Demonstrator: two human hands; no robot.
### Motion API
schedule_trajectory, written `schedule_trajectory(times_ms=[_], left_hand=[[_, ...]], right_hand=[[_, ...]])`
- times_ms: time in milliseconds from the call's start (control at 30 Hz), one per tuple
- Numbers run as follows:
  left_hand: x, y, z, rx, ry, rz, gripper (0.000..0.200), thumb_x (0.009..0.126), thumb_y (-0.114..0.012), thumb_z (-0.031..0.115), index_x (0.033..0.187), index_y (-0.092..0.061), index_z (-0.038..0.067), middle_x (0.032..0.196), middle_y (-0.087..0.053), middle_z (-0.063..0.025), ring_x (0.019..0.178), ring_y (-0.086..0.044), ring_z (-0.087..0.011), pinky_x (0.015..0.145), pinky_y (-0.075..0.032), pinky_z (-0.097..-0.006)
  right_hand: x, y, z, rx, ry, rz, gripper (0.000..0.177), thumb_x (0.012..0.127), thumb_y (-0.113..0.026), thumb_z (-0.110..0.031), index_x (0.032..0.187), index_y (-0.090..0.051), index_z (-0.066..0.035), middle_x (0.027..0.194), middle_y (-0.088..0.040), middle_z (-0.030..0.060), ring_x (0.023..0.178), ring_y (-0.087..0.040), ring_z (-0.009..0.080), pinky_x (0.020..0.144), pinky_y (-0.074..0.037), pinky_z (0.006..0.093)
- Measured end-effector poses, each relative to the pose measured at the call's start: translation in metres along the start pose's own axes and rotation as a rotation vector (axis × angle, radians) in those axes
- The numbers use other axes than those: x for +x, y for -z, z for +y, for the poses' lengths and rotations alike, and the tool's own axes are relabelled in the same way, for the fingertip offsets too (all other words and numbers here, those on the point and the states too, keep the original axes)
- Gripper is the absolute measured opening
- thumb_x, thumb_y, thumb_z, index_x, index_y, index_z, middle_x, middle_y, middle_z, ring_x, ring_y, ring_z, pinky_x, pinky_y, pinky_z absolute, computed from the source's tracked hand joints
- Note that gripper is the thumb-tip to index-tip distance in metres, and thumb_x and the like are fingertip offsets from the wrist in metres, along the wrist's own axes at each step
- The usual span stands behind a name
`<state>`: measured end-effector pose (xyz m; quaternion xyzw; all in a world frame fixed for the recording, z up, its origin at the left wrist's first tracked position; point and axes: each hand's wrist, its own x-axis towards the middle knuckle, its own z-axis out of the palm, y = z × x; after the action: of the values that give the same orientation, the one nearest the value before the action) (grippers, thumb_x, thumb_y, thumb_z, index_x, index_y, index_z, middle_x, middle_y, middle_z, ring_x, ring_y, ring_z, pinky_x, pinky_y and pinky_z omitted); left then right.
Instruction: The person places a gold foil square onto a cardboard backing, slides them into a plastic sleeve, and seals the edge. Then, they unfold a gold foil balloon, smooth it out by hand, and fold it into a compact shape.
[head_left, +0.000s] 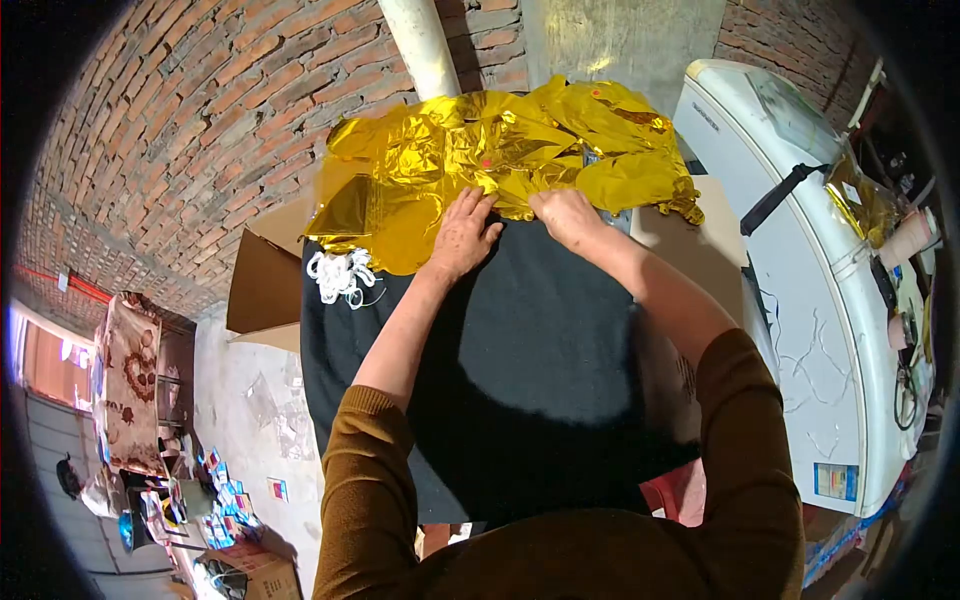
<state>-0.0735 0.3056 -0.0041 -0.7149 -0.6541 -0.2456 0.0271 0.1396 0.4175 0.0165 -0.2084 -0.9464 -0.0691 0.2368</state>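
Note:
Shiny gold foil (400, 150), in crumpled, overlapping pieces with rounded edges, covers the far end of a surface draped in black cloth (540, 370). My left hand (464, 232) lies on the near edge of the foil, its fingers stretched out and pressing it down. Just to the right, my right hand (568, 218) is closed, with the foil's edge pinched between its fingers. A small bundle of white string (342, 276) rests on the cloth at the left, beside the foil. What lies under the foil is mostly hidden.
An open cardboard box (265, 275) stands left of the cloth. A white chest freezer (790, 290) flanks the right side, with tape rolls and bags on it. Behind are a brick wall (240, 110) and a white pipe (420, 45). Small packets (230, 505) litter the lower left.

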Motion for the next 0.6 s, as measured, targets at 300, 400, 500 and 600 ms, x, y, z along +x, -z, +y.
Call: schedule_trajectory(times_ms=[300, 400, 500, 600], left_hand=[[0.013, -0.015, 0.015, -0.143, 0.103, 0.097, 0.061, 0.101, -0.06, 0.038, 0.153, -0.044, 0.01, 0.155, -0.045, -0.0232, 0.146, -0.038, -0.0401, 0.121, -0.029, -0.0506], [0.014, -0.016, 0.015, -0.158, 0.128, 0.105, 0.062, 0.102, -0.059, 0.038, 0.154, -0.043, 0.009, 0.154, -0.044, -0.0259, 0.145, -0.039, -0.0415, 0.12, -0.03, -0.0516], [0.013, -0.014, 0.014, -0.216, 0.137, 0.125, 0.064, 0.102, -0.059, 0.037, 0.154, -0.04, 0.006, 0.154, -0.044, -0.0265, 0.144, -0.039, -0.0425, 0.12, -0.03, -0.0521], [0.012, -0.019, 0.017, -0.203, 0.126, 0.218, 0.065, 0.101, -0.061, 0.031, 0.154, -0.039, 0.002, 0.152, -0.045, -0.0261, 0.143, -0.04, -0.0433, 0.12, -0.03, -0.0518]], right_hand=[[0.009, 0.009, 0.024, 0.48, -0.348, -0.055, 0.037, 0.089, -0.076, -0.035, 0.076, -0.06, -0.005, 0.065, -0.06, 0.0125, 0.056, -0.052, 0.0296, 0.058, -0.043, 0.0443], [0.016, 0.006, 0.049, 0.773, -0.453, -0.209, 0.046, 0.095, -0.072, -0.042, 0.075, -0.059, -0.003, 0.062, -0.054, 0.0056, 0.056, -0.045, 0.0182, 0.056, -0.04, 0.0397], [0.014, -0.017, 0.058, 1.065, -0.484, -0.088, 0.043, 0.099, -0.067, -0.037, 0.08, -0.062, 0.001, 0.068, -0.057, 0.0018, 0.065, -0.048, 0.0098, 0.057, -0.041, 0.0345], [0.015, -0.016, 0.066, 1.132, -0.547, -0.159, 0.041, 0.098, -0.067, -0.037, 0.085, -0.064, 0.002, 0.073, -0.061, 0.0033, 0.068, -0.051, 0.0101, 0.059, -0.044, 0.0338]])
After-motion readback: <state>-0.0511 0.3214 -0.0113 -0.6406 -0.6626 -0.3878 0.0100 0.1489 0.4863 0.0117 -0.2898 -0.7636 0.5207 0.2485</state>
